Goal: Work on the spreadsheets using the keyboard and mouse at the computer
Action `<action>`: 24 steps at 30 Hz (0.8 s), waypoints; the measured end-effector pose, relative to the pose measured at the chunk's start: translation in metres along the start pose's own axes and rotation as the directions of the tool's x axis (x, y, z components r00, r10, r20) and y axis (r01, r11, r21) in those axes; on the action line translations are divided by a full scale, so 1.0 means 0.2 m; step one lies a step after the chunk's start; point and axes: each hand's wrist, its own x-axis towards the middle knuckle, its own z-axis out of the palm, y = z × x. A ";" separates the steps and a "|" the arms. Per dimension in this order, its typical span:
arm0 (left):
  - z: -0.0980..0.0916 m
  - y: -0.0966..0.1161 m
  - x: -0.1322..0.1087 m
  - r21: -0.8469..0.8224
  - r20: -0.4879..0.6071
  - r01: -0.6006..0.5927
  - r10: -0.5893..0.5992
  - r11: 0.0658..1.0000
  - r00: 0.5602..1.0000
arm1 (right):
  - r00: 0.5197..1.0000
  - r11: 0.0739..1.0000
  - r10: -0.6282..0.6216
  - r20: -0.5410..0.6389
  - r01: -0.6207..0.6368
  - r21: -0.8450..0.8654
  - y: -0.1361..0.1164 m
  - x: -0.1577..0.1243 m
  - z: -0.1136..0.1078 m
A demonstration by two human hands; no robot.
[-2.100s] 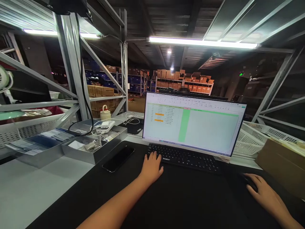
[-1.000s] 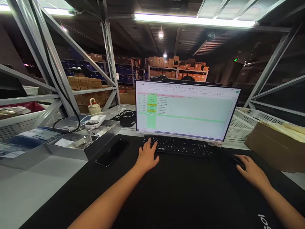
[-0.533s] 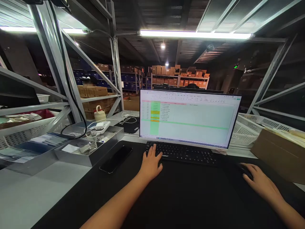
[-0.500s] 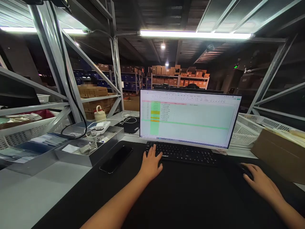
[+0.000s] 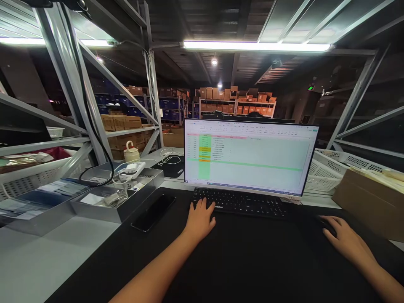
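Observation:
My left hand (image 5: 201, 216) rests at the left front edge of the black keyboard (image 5: 249, 203). Its fingers are spread, with the tips on or just over the keys. Off to the right, my right hand (image 5: 347, 240) curves over a black computer mouse (image 5: 329, 228), which it mostly covers. Behind the keyboard stands a monitor (image 5: 252, 158) with a spreadsheet on it, one column green with yellow and orange cells. Both forearms lie across a black desk mat (image 5: 252, 261).
Left of the keyboard lies a black phone (image 5: 153, 212). Beyond it, a grey open box (image 5: 118, 210) holds small items and a white power strip (image 5: 133, 169). A cream flask (image 5: 131, 152) stands behind. A cardboard box (image 5: 369, 204) and white baskets (image 5: 325, 170) are at right.
On my left hand, a finger that reached forward over the keys has drawn back level with the others. My right hand stays on the mouse. The view has shifted very slightly.

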 end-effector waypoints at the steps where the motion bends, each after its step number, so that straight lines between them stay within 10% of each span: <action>1: 0.00 0.00 0.00 0.003 0.000 -0.001 0.001 1.000 1.000 | 1.000 1.000 -0.004 -0.004 0.004 0.002 0.01 0.00 0.01; 24: 0.02 0.00 0.01 0.039 -0.027 -0.001 0.002 0.999 1.000 | 1.000 1.000 0.016 -0.002 -0.016 0.013 0.04 0.01 0.05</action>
